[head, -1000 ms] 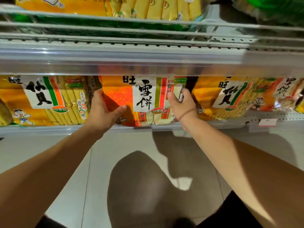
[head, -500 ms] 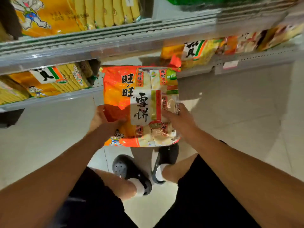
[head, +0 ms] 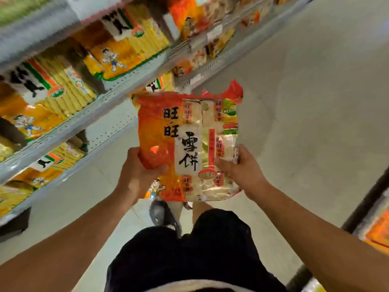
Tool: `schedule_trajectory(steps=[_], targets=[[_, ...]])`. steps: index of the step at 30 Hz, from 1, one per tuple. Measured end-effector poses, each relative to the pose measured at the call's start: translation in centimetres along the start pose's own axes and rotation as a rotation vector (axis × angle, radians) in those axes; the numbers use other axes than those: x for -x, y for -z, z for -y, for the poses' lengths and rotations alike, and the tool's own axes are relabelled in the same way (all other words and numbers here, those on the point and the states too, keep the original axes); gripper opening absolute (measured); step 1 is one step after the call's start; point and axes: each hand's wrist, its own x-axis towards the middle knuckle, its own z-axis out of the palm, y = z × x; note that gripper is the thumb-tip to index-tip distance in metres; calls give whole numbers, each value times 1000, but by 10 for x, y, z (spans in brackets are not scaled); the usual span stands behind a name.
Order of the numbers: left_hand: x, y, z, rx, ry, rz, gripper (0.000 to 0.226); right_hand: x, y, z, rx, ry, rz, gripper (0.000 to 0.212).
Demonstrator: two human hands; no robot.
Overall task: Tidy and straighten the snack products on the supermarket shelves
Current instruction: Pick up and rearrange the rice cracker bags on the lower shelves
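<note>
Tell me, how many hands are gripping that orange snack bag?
2. The left hand grips the orange snack bag at its lower left edge, and the right hand grips its lower right edge. The fingers behind the bag are hidden.

The snack bag (head: 187,144) sits upright between the hands, left hand (head: 136,175) at its lower left edge, right hand (head: 242,173) at its lower right. Left of the bag run the shelves (head: 88,114), packets (head: 48,98) standing on them. Below the bag lies the floor (head: 305,102).
</note>
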Motion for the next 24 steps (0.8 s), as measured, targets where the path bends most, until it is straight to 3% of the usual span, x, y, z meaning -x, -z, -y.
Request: schedule_trajectory(steps=[10,18,24], targets=[[32,-129,-142,-207,-195,170,73,39,175,-24,-144,36,-190,45],[32,-286,-242,-262,-214,177,73,-16,347,-36,-154,34,-201,38],[8,-342,-301,-267,-225,111,74,-78,416,-13,-144,53,-182,31]])
